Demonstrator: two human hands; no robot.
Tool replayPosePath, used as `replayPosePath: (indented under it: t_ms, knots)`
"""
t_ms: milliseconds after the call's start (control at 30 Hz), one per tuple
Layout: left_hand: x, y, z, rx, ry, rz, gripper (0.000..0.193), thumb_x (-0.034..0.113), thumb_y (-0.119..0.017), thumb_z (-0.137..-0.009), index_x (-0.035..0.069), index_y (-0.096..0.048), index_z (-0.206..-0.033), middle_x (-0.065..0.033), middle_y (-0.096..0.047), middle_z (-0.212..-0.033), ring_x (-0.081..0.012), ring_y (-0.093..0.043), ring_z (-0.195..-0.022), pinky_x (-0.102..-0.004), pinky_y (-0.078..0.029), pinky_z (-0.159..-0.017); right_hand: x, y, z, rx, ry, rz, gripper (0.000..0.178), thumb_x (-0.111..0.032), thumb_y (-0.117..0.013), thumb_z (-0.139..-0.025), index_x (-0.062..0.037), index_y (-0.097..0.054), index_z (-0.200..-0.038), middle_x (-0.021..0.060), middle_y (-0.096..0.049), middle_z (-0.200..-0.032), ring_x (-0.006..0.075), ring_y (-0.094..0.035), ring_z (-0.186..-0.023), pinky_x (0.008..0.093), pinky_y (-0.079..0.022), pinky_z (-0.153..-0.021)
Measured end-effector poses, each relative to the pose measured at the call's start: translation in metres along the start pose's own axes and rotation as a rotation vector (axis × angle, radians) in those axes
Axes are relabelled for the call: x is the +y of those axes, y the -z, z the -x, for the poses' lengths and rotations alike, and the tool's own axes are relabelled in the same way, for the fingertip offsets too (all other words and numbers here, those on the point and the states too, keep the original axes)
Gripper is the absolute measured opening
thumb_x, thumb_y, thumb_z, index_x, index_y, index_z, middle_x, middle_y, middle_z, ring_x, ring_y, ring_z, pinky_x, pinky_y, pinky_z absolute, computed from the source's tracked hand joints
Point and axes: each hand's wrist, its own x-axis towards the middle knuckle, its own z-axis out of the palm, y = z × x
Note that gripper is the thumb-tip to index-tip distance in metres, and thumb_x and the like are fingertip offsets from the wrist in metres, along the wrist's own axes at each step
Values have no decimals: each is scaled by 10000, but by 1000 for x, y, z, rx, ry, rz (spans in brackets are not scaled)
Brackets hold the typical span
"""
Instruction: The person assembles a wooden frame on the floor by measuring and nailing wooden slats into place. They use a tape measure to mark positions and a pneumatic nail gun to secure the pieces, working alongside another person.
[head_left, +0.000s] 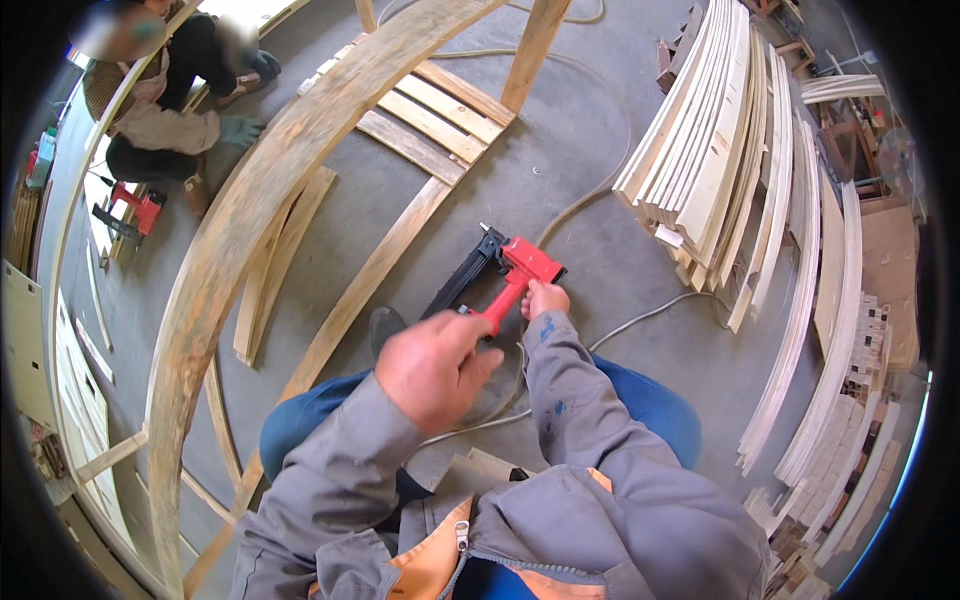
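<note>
A red nail gun [530, 262] with a long black magazine [466, 272] is held above the grey floor between my knees. My right hand [546, 298] is closed on its red body, near the rear of the head. Closer to me, my left hand [432, 365] overlaps the lower end of the red handle, slightly blurred. Its fingers are curled, with the thumb apart from them. What lies inside that curl is hidden, and I cannot tell whether it touches the handle. To the left rises a curved wooden frame of rough boards [230, 240].
Stacked pale boards [705, 140] lie at the right. A slatted wooden piece [435, 115] joins the frame at the back. Hoses [590, 200] run across the floor. At the upper left a person [165, 120] wearing gloves crouches by another red nail gun [140, 210].
</note>
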Motion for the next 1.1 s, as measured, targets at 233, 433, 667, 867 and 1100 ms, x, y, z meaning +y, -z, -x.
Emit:
replayPosePath:
  t_ms: [233,433,667,867,1100]
  knots:
    - [-6,8,-9,204,259,556,345,182,-671,-988,-65,-625,-1223,-61,-682,-959,-99,-601,-841,-258,-511,-732,-124,-50,202,-856,132,-163,406,-308,-620,-1014,-39,-565,-1313,63,-672,-945,115,-626,-705,262,-544,-607]
    - [-39,-4,-8,386,195,442,360,249,-610,-1024,-67,-627,-1196,-147,-650,-1094,-201,-632,-991,-302,-508,-856,-118,-35,266,-1089,125,-234,477,-316,-624,-1021,-7,-544,-1376,48,-654,-1111,136,-635,-1005,322,-572,-826]
    - [-43,-8,-13,471,198,358,404,317,-557,-1045,-50,-652,-1183,-143,-626,-1102,-216,-596,-1025,-329,-471,-911,-131,-26,273,-1072,193,-126,572,-251,-685,-983,37,-478,-1432,98,-652,-1177,190,-654,-1049,370,-591,-854]
    - [-24,-8,-16,298,171,227,453,281,-605,-993,-50,-584,-1301,-148,-608,-1202,-225,-582,-1092,-334,-459,-966,-134,-24,257,-965,136,-231,693,-206,-759,-907,18,-430,-1473,138,-645,-1174,239,-663,-1052,387,-598,-856]
    - [-7,-4,-10,65,-12,-4,816,238,-840,-753,4,-456,-1434,-256,-513,-1367,-419,-506,-1274,-457,-423,-1083,-125,-18,223,-870,242,-183,617,-82,-748,-893,2,-488,-1446,38,-614,-983,118,-594,-869,263,-507,-752]
